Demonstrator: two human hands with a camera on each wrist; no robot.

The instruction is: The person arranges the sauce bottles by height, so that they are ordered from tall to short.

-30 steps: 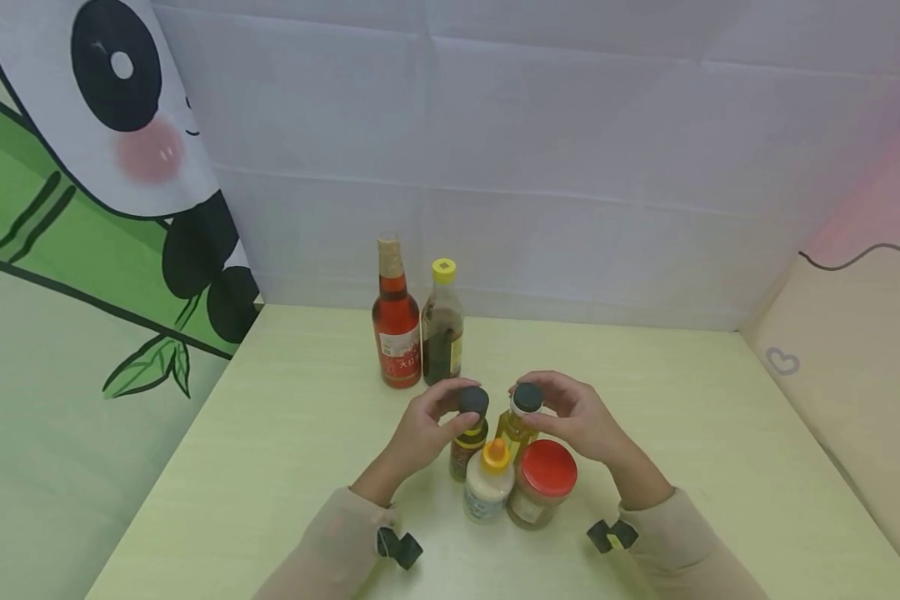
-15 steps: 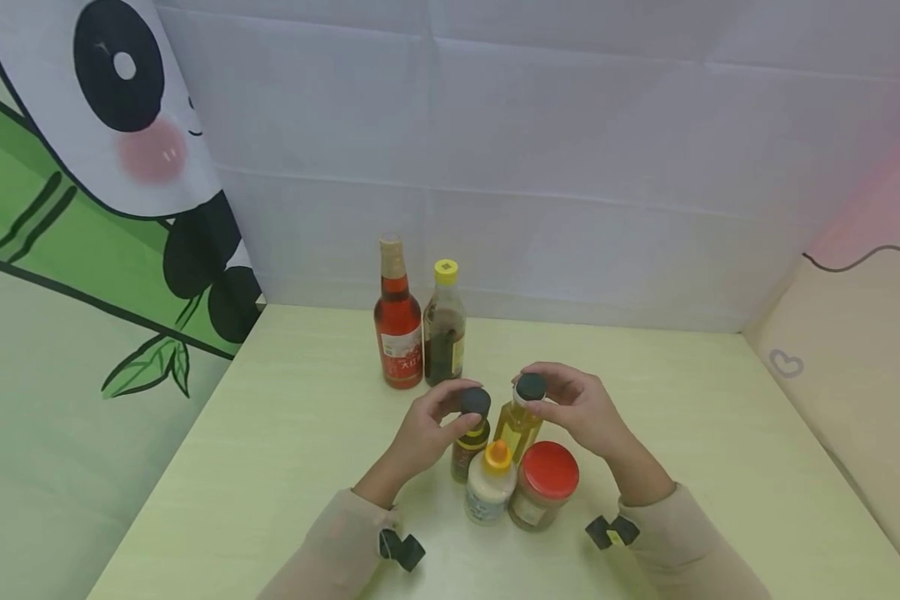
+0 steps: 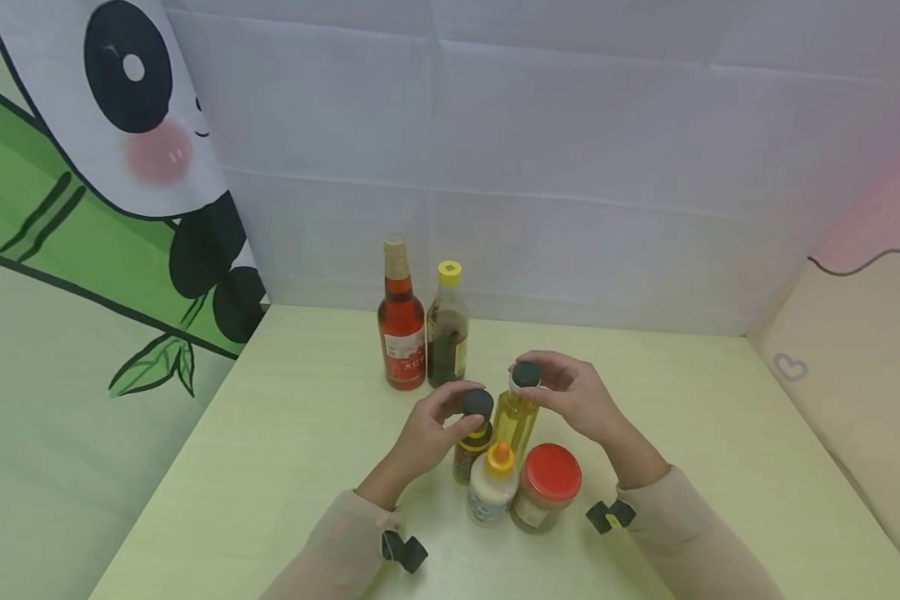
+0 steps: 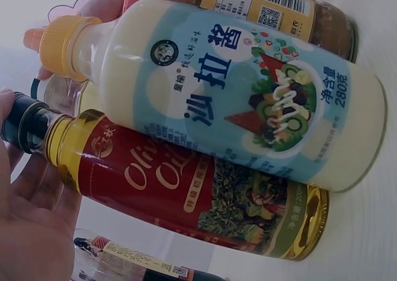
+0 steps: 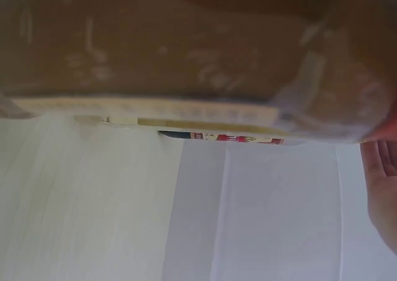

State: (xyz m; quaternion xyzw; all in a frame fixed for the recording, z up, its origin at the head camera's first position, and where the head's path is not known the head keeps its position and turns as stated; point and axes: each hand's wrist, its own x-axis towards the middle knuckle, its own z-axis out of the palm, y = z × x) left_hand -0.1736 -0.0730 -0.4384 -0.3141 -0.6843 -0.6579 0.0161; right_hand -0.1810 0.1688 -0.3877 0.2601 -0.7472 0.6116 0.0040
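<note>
My left hand [image 3: 423, 429] grips the dark cap of an olive oil bottle [image 3: 468, 460], which stands upright; its red label [image 4: 155, 163] faces the left wrist view. With thumb and fingers, my right hand [image 3: 576, 398] holds a yellow oil bottle [image 3: 515, 423] by its dark green cap. Close in front stand a salad dressing squeeze bottle [image 3: 489, 492] with an orange tip and a red-lidded jar [image 3: 552, 473]. The jar's brown contents [image 5: 186, 45] fill much of the right wrist view. The yellow bottle's base is hidden behind these two.
Behind the hands, a red-liquid bottle [image 3: 402, 337] and a yellow-capped dark sauce bottle [image 3: 447, 342] stand side by side. The pale table [image 3: 270, 442] meets a white cloth backdrop [image 3: 555, 183] at its far edge. Printed cloth panels flank both sides.
My right hand has moved the yellow oil bottle away from me and slightly left, so more of it shows behind the jar. My left hand keeps its hold on the olive oil bottle.
</note>
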